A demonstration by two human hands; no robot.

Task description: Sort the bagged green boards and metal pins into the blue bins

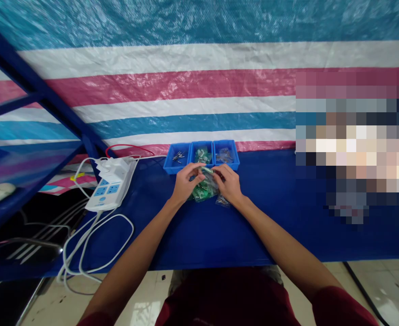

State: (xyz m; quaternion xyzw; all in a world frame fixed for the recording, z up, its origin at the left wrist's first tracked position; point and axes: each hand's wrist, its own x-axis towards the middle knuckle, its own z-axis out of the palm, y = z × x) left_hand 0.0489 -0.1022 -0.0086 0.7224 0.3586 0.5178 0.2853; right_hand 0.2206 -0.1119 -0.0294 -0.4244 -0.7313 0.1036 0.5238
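My left hand (185, 183) and my right hand (232, 183) are close together over the blue table, just in front of three small bins. Between them they pinch a small clear plastic bag (209, 171), with the fingers of both hands closed on its upper edge. What is inside the bag is too small to make out. Under my hands lie green plastic packets (202, 192). A clear packet of small metal pieces (223, 201) rests below my right hand.
The left blue bin (172, 170) holds loose metal pins, the middle bin (201, 143) green packets, the right bin (236, 164) clear packets. A white power strip (109, 192) with plugs and looped white cables (84, 240) occupies the table's left. A pixelated area covers the right. Striped sheeting (185, 86) hangs behind.
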